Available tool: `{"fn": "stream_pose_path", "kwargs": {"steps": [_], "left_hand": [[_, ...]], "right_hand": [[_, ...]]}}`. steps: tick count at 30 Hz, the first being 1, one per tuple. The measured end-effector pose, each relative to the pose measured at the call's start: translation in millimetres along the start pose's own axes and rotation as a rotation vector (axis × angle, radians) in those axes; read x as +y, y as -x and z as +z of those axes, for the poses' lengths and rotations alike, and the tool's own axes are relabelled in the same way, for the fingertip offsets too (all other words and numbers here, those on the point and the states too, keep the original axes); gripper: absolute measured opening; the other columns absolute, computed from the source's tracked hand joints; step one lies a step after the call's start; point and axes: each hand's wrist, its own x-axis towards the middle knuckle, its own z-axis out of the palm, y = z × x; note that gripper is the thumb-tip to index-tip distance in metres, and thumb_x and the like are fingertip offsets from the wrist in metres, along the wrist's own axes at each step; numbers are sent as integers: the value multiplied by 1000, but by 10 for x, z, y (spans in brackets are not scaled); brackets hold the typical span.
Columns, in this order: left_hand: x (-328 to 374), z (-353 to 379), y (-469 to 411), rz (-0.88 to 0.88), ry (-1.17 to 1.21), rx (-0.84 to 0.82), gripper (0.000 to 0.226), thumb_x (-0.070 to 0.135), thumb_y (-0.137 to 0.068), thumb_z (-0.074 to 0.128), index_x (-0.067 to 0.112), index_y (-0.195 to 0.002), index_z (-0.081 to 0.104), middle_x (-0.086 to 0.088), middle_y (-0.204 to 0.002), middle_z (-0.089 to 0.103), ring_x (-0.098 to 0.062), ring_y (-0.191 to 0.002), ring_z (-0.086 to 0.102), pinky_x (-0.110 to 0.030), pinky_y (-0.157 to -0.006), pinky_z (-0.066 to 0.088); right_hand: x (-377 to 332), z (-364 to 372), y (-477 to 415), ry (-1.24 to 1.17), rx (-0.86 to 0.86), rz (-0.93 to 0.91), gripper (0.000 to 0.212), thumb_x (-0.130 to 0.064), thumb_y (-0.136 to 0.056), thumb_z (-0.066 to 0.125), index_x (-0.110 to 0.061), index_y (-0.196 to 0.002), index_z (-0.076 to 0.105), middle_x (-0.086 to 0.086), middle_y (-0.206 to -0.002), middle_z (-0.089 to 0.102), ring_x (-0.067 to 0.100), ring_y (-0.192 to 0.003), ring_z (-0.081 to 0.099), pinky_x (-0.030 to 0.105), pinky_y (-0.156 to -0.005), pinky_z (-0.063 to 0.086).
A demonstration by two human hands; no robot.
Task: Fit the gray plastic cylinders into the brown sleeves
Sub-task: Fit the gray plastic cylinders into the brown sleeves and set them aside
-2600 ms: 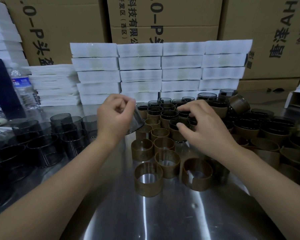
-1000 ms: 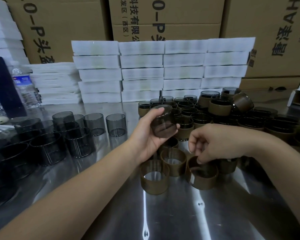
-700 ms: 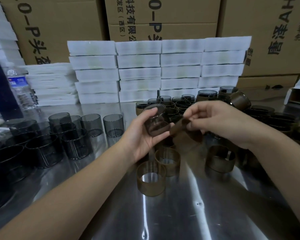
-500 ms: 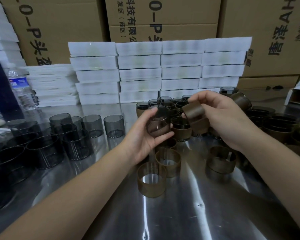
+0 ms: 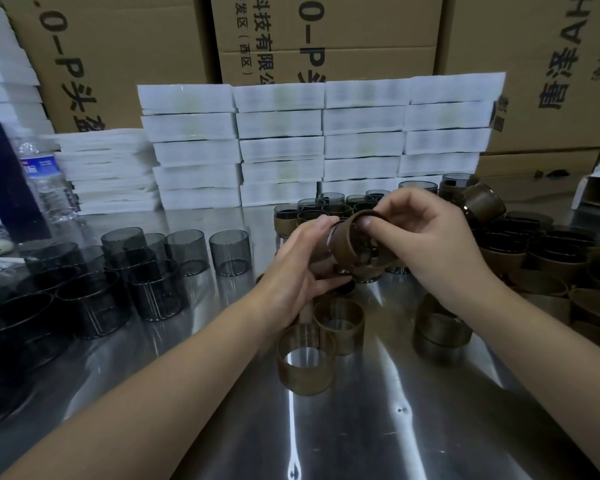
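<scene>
My left hand (image 5: 300, 268) grips a gray plastic cylinder, mostly hidden behind a brown sleeve (image 5: 352, 242) that my right hand (image 5: 426, 237) holds against its end, above the metal table (image 5: 378, 427). Bare gray cylinders (image 5: 229, 251) stand in a group at the left. Empty brown sleeves (image 5: 307, 360) stand on the table under my hands, one more (image 5: 440, 323) to the right. Sleeved cylinders (image 5: 534, 251) crowd the right and the back.
Stacks of white foam trays (image 5: 319, 143) line the back, with cardboard boxes (image 5: 326, 36) behind them. A water bottle (image 5: 47, 181) and a dark box (image 5: 0, 181) stand at the far left. A small open white carton (image 5: 598, 188) sits at the right edge.
My right hand picked a brown sleeve off the table, lifted it and brought it left against the cylinder in my left hand, which stayed raised.
</scene>
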Motion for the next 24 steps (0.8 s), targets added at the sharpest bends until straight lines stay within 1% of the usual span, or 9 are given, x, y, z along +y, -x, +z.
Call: {"fn": "stream_pose_path", "kwargs": {"steps": [3,7,9,12,14,18,20,22,24], "left_hand": [[-18,27,11,48,-67,-29,74,58,-61,62,20,-125,57,-9,-119,65,-27,-112,63,-46,-95,52],[-52,47,18,76,-54,-22,56,51,-59,69,29,-109,60,-2,-115,65,-22,-112,63,-39,-87,56],[-55,49,25,63,-46,-39,57,47,-58,72,29,-110,59,-4,-120,63,-21,-110,65,-36,-84,56],[-53,44,31,38,-7,-30,63,40,-56,75,25,-115,58,-11,-126,60,-27,-113,64,-45,-92,54],[-43,51,32,29,35,-2,69,37,-55,76,20,-119,57,-14,-128,59,-28,-115,62,-47,-92,54],[-20,48,10,23,122,50,73,30,-66,73,11,-132,50,-17,-125,60,-27,-111,62,-38,-82,56],[-3,34,-1,22,146,88,71,31,-72,67,7,-136,46,-17,-120,62,-28,-108,63,-41,-88,55],[5,23,-9,27,163,130,73,31,-73,65,3,-136,44,-22,-123,61,-35,-114,62,-46,-96,52],[9,13,-2,47,161,150,71,31,-73,64,2,-135,44,-24,-126,59,-35,-115,60,-48,-97,51]], "right_hand": [[-14,7,15,76,-10,-82,25,-3,-78,72,-27,-79,69,7,-90,64,6,-76,64,18,-74,51],[-39,34,49,81,-21,-133,27,-3,-79,72,-28,-89,71,-5,-89,58,-5,-78,60,7,-71,46],[-36,52,67,73,-15,-137,29,-3,-79,71,-29,-91,70,-7,-87,57,-6,-76,59,7,-69,45],[-30,60,78,123,-22,-137,29,-6,-80,70,-31,-94,70,-7,-87,57,-4,-73,56,11,-67,45],[-24,58,82,157,-34,-132,26,-10,-82,70,-33,-95,69,-9,-89,57,-4,-72,56,11,-66,44],[11,66,75,254,-74,-81,22,-33,-85,63,-35,-107,62,-7,-106,57,-2,-97,57,9,-79,45],[37,69,62,249,-122,42,50,-57,-74,57,-35,-119,56,-9,-116,55,0,-104,57,16,-85,47],[75,66,48,189,-187,165,76,-66,-63,56,-31,-130,50,-11,-121,56,1,-103,60,24,-86,51],[117,69,51,126,-240,199,69,-56,-73,60,-26,-134,48,-10,-123,59,-2,-100,63,24,-84,53]]}}
